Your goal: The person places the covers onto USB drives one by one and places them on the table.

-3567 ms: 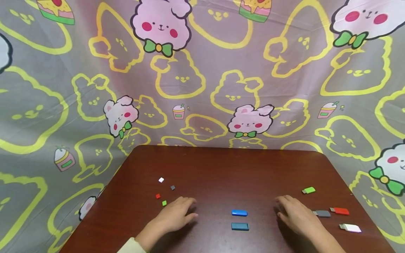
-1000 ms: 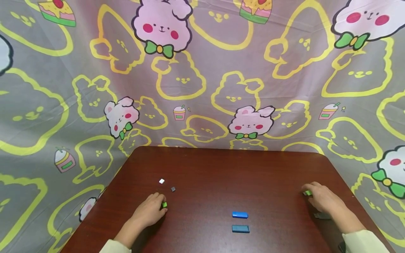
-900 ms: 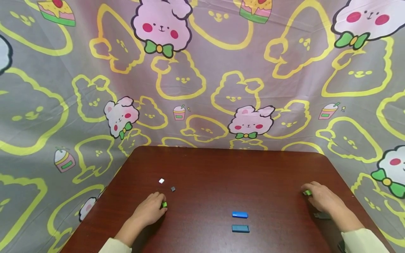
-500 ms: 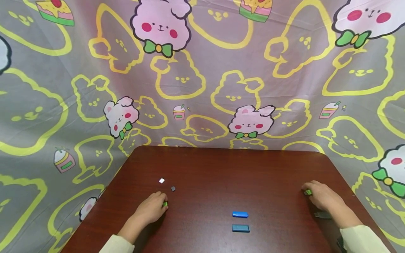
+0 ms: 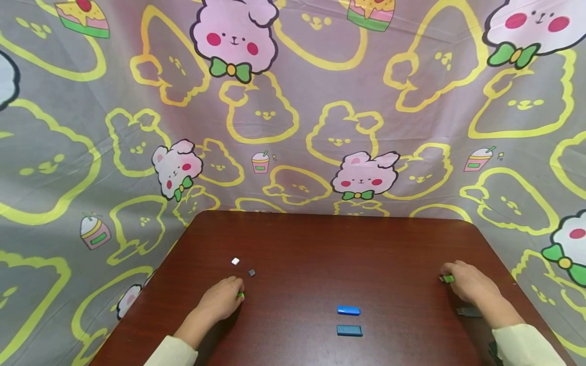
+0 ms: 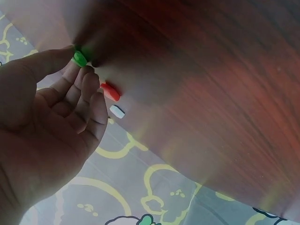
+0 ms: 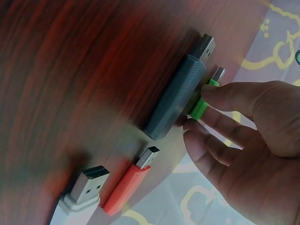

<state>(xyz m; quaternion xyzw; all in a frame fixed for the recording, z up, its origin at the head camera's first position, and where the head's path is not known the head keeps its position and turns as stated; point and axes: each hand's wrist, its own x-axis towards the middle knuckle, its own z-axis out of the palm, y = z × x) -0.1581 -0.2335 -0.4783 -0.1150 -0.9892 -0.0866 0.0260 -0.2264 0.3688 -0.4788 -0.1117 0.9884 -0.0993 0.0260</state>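
Observation:
In the head view my left hand is low over the table's left side. Its thumb and fingers pinch a small green USB cap, clearest in the left wrist view. A red cap and a white cap lie near these fingers; the hand hides the red one from the head view. On the right side, my right hand pinches a green USB stick between thumb and fingers, its metal plug showing. Beside it lies a dark grey USB stick.
A red USB stick and a white one lie near the right hand. A white cap and a dark grey cap sit beyond the left hand. Centrally, a blue stick-shaped piece lies parallel to a teal one.
Since the oldest frame both hands have moved outward, the left onto the green cap, the right onto the green USB stick. Over the last second they have barely moved.

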